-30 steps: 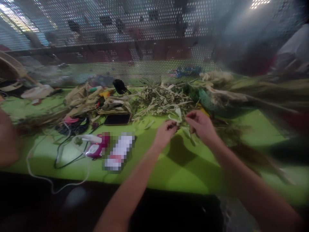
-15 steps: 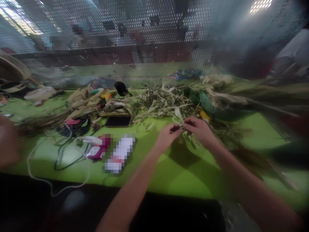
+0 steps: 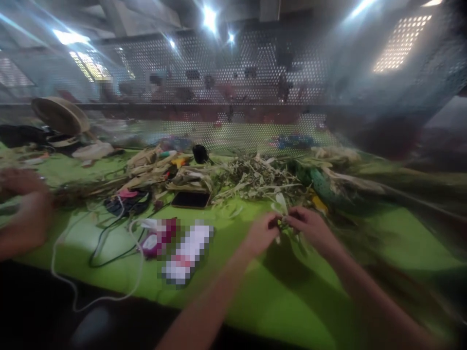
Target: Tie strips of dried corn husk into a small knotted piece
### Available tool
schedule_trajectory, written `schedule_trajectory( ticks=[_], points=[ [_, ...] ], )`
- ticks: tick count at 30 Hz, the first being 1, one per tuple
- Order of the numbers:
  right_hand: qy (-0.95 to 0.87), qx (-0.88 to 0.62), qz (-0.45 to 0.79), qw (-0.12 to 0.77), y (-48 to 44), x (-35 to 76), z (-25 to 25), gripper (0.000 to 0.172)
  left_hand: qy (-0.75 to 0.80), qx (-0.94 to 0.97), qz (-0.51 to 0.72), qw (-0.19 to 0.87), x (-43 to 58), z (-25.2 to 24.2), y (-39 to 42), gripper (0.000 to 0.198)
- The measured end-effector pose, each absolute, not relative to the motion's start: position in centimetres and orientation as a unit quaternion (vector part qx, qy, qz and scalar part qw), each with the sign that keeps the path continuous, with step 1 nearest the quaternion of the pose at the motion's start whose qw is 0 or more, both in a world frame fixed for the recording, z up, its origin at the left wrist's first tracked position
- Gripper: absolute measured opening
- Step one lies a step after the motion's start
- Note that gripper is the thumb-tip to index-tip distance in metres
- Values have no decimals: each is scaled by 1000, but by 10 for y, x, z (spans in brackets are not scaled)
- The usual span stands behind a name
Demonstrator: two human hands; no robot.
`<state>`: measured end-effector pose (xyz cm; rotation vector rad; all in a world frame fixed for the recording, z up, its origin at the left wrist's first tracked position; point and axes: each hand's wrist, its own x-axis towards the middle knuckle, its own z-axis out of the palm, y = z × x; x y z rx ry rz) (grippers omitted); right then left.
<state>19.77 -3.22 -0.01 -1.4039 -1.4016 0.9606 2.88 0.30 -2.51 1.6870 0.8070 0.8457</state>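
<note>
Above the green tabletop (image 3: 255,291) my left hand (image 3: 262,233) and my right hand (image 3: 310,226) meet, fingertips almost touching. Both are closed in a pinch on a small bunch of pale dried leaf strips (image 3: 280,201). One pale strip stands up above the fingers and others hang below. The part between the fingertips is mostly hidden. Just beyond my hands lies a heap of dried, greyish-green plant strips (image 3: 251,175).
Left of my forearm lie a blurred-out white slab (image 3: 189,250), a magenta device (image 3: 160,238) with a white cable (image 3: 140,272), and a dark phone (image 3: 190,200). Another person's hand (image 3: 27,209) is at the far left. Behind the table stands a perforated metal screen (image 3: 219,92).
The view has tilted up, so the table appears lower and ceiling lights show. My hands keep hold of the leaf strips, with little movement over the table. The other person's hand shows more.
</note>
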Motion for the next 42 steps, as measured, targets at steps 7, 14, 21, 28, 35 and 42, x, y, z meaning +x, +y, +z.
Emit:
schedule_trajectory(
  ticks=[7, 14, 21, 28, 35, 42],
  points=[
    [-556, -583, 377, 457, -32, 202, 2, 30, 370, 756, 298, 450, 23, -20, 2, 24],
    [-529, -545, 419, 498, -32, 195, 0, 39, 354, 595, 344, 635, 29, -25, 4, 21],
    [-500, -533, 431, 529, -32, 188, -7, 43, 329, 533, 387, 676, 33, -25, 1, 40],
    [-477, -536, 455, 527, -33, 191, 1, 43, 341, 594, 387, 617, 30, -30, 6, 43],
    [-458, -525, 502, 512, -33, 191, 3, 46, 380, 685, 375, 495, 25, -22, 7, 27],
    [-507, -537, 468, 485, -34, 192, 2, 48, 362, 653, 339, 573, 27, -8, -4, 13]
  ],
)
